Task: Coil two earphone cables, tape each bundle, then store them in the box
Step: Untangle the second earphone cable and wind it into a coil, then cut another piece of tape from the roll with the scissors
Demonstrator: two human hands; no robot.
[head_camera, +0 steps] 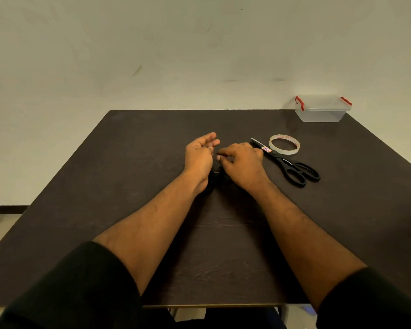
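Both hands — left, right — meet over a dark cable, seemingly pinching it; tape lies nearer the right.

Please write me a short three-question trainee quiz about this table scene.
1. True or false: the box has its lid on.
2. Which lies nearer the right hand: (a) scissors, (b) tape roll, (c) box?
3. Fill in: the hands meet over a dark ____ on the table.

Key
1. True; the red clips sit at both ends of the lid.
2. (a); the blade tip reaches beside that hand.
3. Cable, mostly hidden between the right and the left hand.
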